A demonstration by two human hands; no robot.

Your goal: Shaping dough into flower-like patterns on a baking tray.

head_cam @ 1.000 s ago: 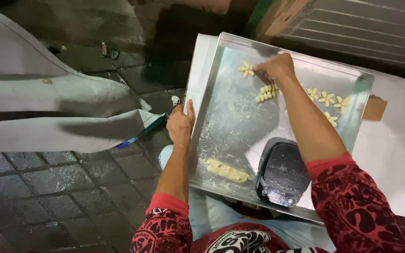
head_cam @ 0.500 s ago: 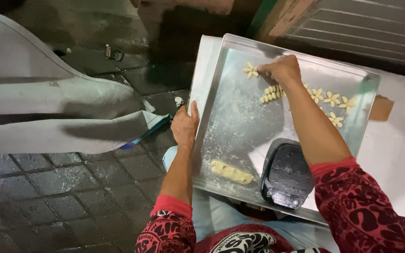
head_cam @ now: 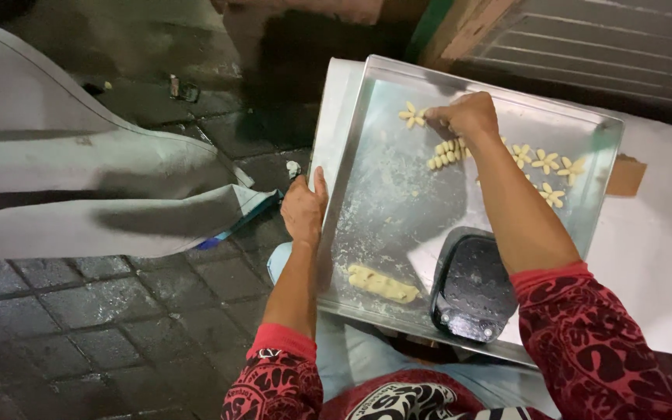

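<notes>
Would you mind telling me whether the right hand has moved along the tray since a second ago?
No. The right hand stays by the flower-shaped dough piece near the tray's far edge.

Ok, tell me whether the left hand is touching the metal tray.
Touching. The head view shows the left hand gripping the metal tray's left rim, thumb lying over the edge.

Grey sheet (head_cam: pixel 79 187) on wet paving (head_cam: pixel 95 311); cardboard scrap (head_cam: pixel 625 177) by white surface (head_cam: pixel 663 257).

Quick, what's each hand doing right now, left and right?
Left hand: closed on the left rim of the metal tray.
Right hand: fingers curled down at a flower-shaped dough piece; whether it grips it cannot be told.
</notes>
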